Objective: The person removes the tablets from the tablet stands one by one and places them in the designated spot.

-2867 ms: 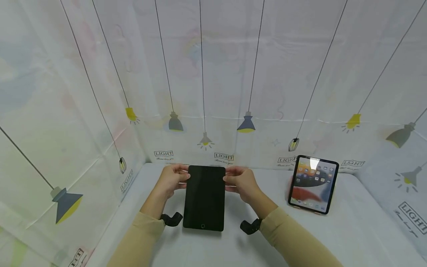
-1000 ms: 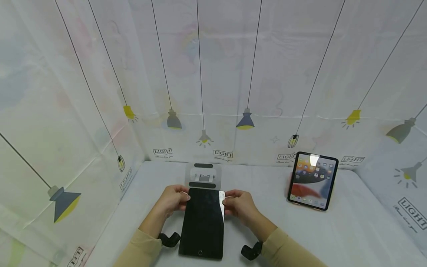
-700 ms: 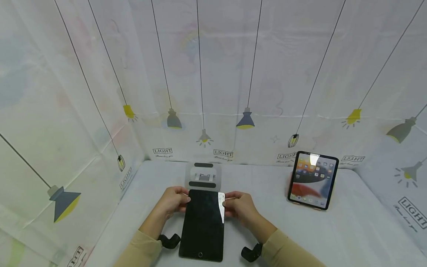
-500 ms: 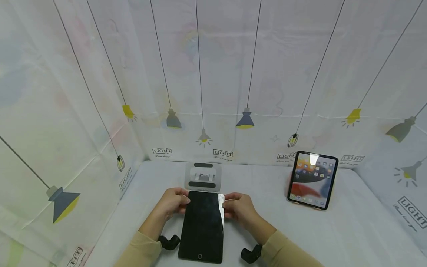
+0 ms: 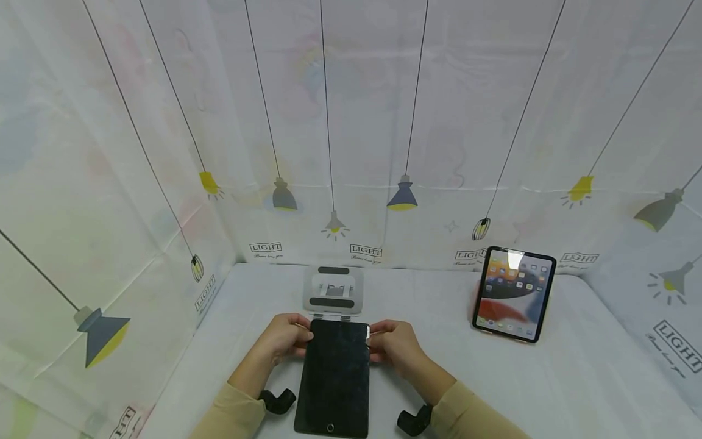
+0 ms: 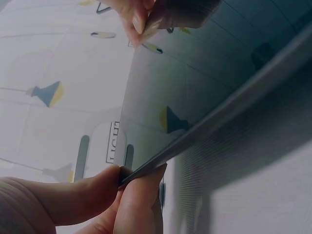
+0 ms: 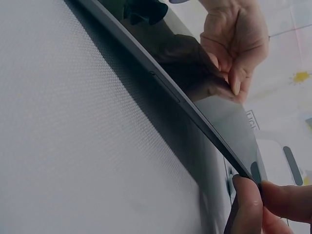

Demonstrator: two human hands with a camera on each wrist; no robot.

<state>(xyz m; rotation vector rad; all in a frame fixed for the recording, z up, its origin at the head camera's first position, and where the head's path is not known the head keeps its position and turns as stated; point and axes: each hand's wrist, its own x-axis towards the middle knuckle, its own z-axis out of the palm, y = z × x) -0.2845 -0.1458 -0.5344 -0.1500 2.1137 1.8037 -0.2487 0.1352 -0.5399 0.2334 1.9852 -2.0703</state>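
Observation:
A black tablet (image 5: 332,379) with a dark screen is between my two hands in the head view, its round button at the near end. My left hand (image 5: 283,337) pinches its far left edge between thumb and fingers. At the far right edge, my right hand (image 5: 396,345) pinches it the same way. Both wrist views show the tablet tilted, with a shadowed gap between its underside and the cloth. Just beyond its far end stands a grey tablet stand (image 5: 333,289) with dark pads. Two small lips show at the stand's lower edge, close to the tablet.
A second tablet (image 5: 515,294) with a lit screen leans at the back right of the white-covered table (image 5: 570,378). A curtain (image 5: 362,122) printed with lamps hangs behind and along both sides. Black wrist cameras (image 5: 278,401) sit at both wrists.
Both hands have brought the tablet toward me, uncovering the stand that it hid 2.9 seconds ago. Over the last half second it came slightly nearer, and the stand's lower lips came into view.

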